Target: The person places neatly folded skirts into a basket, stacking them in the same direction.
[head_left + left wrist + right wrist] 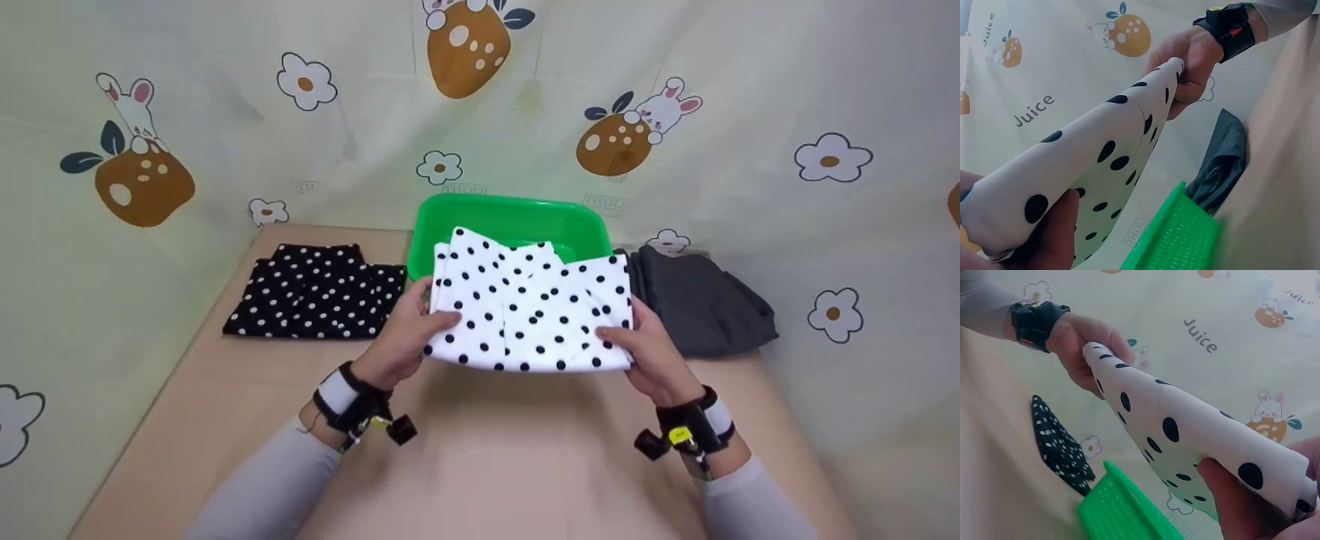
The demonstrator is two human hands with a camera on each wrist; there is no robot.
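A folded white garment with black polka dots (532, 307) is held up above the table in front of a green plastic basket (517, 210). My left hand (405, 330) grips its left side, thumb on the near face and fingers behind. On the opposite side my right hand (656, 349) holds it the same way. From the left wrist view, the cloth (1100, 129) stretches between both hands, its folded edge rounded and smooth. The right wrist view shows the right thumb (1224, 489) pressed along the dotted cloth.
A folded black garment with white dots (322, 292) lies on the table left of the basket. Dark grey folded cloth (697, 304) sits at the right. Behind the table (480, 465) hangs a printed curtain (360, 142) with rabbits, fruit and flowers.
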